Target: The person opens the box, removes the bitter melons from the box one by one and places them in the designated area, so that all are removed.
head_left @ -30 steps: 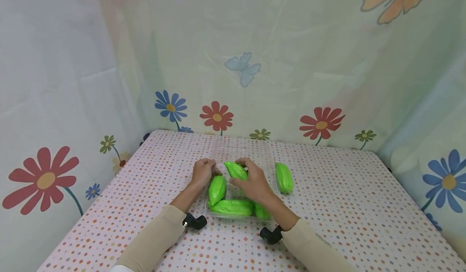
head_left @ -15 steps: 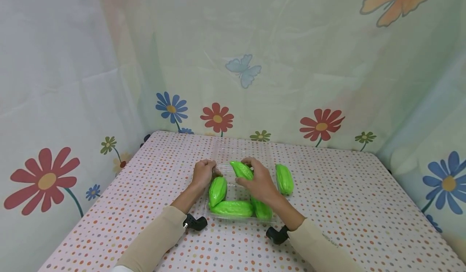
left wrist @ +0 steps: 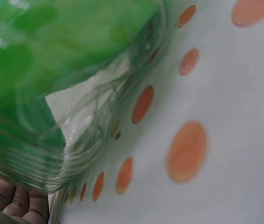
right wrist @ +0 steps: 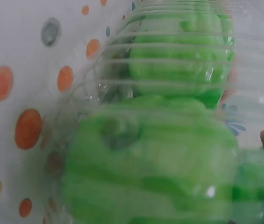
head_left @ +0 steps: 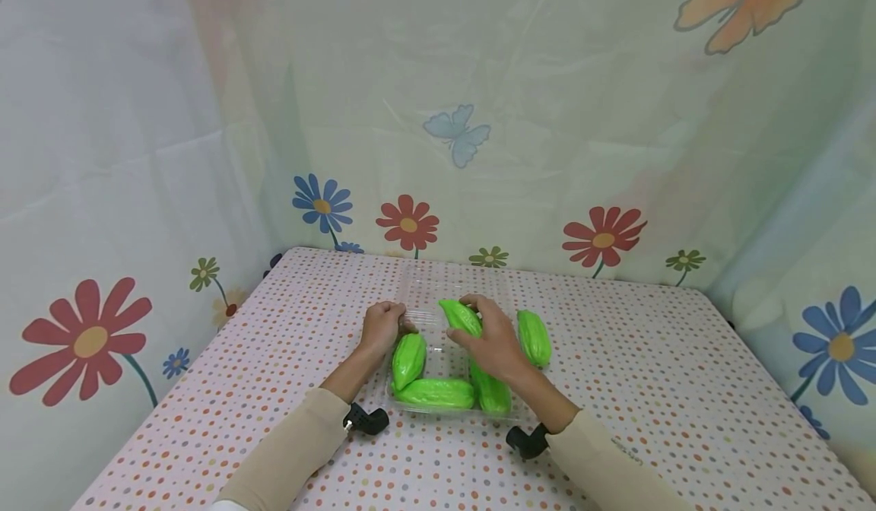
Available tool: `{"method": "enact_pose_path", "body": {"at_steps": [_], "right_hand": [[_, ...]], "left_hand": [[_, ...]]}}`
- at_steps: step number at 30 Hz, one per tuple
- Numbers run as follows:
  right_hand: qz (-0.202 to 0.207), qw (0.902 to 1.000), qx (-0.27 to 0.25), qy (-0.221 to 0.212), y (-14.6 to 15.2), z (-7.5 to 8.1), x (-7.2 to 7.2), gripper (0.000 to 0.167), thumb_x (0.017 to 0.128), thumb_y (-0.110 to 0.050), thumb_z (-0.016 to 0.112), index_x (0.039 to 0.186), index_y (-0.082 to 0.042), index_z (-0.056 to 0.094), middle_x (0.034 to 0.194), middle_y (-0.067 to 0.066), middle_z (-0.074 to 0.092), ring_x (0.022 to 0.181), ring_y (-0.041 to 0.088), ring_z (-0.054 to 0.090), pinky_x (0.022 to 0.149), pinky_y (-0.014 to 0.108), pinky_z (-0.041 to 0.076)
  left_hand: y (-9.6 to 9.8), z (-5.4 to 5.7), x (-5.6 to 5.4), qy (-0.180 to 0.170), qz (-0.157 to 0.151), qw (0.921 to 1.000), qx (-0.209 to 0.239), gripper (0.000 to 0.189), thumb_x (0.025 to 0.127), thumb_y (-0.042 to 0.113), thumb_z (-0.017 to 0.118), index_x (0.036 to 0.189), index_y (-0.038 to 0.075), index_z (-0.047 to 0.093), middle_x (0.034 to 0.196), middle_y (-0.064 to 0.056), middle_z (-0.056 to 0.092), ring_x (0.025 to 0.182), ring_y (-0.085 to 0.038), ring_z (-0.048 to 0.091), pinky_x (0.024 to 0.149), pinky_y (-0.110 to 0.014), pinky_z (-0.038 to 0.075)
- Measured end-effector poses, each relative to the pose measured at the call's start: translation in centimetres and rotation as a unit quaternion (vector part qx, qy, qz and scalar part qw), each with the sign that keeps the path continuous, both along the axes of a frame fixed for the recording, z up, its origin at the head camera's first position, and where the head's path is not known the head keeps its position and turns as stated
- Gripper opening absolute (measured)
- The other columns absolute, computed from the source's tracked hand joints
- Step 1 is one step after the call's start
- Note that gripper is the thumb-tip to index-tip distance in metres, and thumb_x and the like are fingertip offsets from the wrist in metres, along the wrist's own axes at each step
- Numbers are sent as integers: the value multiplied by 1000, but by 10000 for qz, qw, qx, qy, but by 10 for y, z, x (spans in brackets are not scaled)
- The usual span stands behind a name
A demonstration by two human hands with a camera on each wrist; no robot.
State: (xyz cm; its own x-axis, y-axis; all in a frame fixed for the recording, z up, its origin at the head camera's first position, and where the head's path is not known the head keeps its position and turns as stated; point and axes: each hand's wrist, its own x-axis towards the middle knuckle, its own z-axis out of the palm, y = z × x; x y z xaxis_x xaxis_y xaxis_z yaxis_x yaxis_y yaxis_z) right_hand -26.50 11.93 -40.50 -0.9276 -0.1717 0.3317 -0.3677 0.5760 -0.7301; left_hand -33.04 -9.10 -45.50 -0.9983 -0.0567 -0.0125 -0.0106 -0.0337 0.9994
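Note:
A clear plastic box (head_left: 452, 414) with its lid (head_left: 452, 283) folded back stands in the middle. My right hand (head_left: 498, 344) holds a green bitter melon (head_left: 457, 313) between thumb and fingers, over the box's far right part. Inside lie a bitter melon (head_left: 409, 360) on the left, another bitter melon (head_left: 436, 394) across the near side, and a third bitter melon (head_left: 493, 393) at the right, partly under my right hand. My left hand (head_left: 380, 330) grips the box's far left edge; its curled fingers (left wrist: 17, 200) show beside the plastic in the left wrist view.
Another bitter melon (head_left: 534, 338) lies on the dotted tablecloth (head_left: 630, 374), just right of the box. A flower-print curtain (head_left: 520, 153) hangs behind the table and along both sides.
My right hand has moved a little to the right with its bitter melon, toward the box's right side. The left hand has stayed at the box's left edge.

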Motion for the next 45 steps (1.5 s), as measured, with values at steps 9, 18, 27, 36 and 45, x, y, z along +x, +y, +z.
{"method": "enact_pose_path", "body": {"at_steps": [9, 18, 27, 36, 45], "right_hand": [[-155, 9994, 244, 201, 4, -2, -1, 54, 94, -26, 73, 140, -8, 54, 130, 16, 59, 113, 31, 58, 91, 51, 51], [-487, 9982, 282, 200, 6, -2, 0, 55, 95, -25, 71, 143, -7, 52, 135, 18, 56, 114, 34, 56, 94, 53, 49], [-652, 9968, 356, 296, 10, -6, -2, 54, 93, -24, 73, 141, -5, 54, 130, 18, 59, 110, 34, 58, 91, 51, 49], [-747, 9968, 273, 130, 18, -6, -1, 55, 95, -24, 71, 143, -7, 52, 135, 19, 57, 115, 35, 57, 93, 51, 50], [-804, 9953, 230, 480, 28, -5, -4, 51, 95, -22, 71, 140, -4, 55, 121, 18, 61, 91, 28, 58, 74, 40, 47]], "left_hand": [[0, 0, 1, 35, -81, 9997, 225, 24, 107, 13, 49, 88, 0, 54, 74, -7, 55, 67, -17, 64, 73, -35, 61], [0, 2, 2, 48, -56, 9998, 174, 24, 106, 13, 48, 85, 3, 53, 73, -6, 57, 67, -16, 65, 73, -34, 62], [-1, 0, 2, 65, -92, 9998, 179, 24, 106, 13, 49, 89, -2, 56, 75, -6, 56, 67, -16, 64, 71, -32, 61], [0, 0, 2, 33, -83, 10000, -14, 25, 105, 14, 50, 91, -4, 58, 73, -6, 60, 68, -17, 68, 70, -30, 60], [-2, 0, 2, 24, -92, 9997, -204, 31, 105, 16, 50, 103, -14, 59, 74, -6, 63, 69, -17, 69, 71, -29, 60]]}}
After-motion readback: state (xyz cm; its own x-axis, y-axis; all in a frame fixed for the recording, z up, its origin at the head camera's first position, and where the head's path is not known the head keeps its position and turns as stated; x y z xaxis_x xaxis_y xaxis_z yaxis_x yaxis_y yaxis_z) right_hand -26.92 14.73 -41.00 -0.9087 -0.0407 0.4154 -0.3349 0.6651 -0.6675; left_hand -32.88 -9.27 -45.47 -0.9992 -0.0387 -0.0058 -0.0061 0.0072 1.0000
